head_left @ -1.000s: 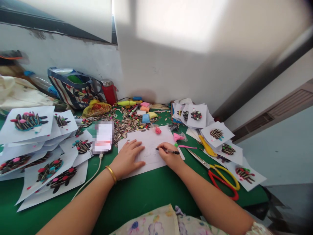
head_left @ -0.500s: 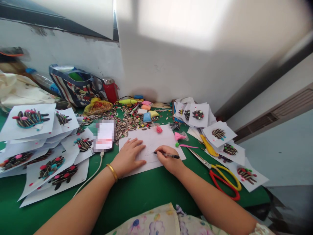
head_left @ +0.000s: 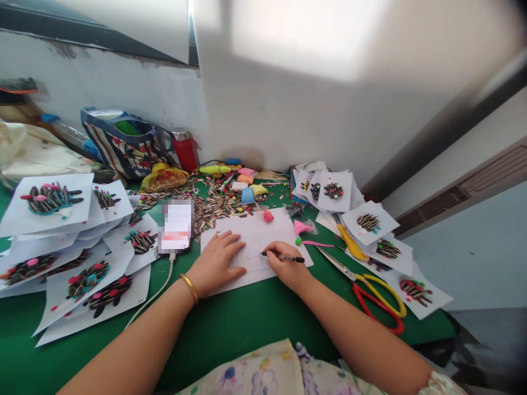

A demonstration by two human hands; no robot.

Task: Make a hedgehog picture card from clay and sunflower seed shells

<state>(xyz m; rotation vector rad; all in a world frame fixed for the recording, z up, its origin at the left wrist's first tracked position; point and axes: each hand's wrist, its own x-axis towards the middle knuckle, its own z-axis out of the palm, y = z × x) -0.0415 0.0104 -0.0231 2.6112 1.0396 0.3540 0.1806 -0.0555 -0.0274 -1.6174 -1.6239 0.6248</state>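
Observation:
A white sheet of paper (head_left: 263,233) lies on the green table (head_left: 230,323) in front of me. My left hand (head_left: 216,263) rests flat on its left part, fingers spread, a gold bangle on the wrist. My right hand (head_left: 284,263) is closed on a black pen (head_left: 284,256) whose tip touches the paper near a faint pencil-like drawing. A small pink lump of clay (head_left: 268,216) sits on the sheet's far edge.
A phone (head_left: 176,227) on a white cable lies left of the sheet. Sunflower seeds (head_left: 214,206) and clay blocks (head_left: 246,189) are strewn behind. Finished seed pictures (head_left: 82,280) pile up left and right. Red-and-yellow scissors (head_left: 373,296) lie at the right; a striped bag (head_left: 123,145) and red bottle (head_left: 186,151) stand by the wall.
The pen tip has shifted slightly over the paper as my right hand draws. My left hand stays flat on the sheet.

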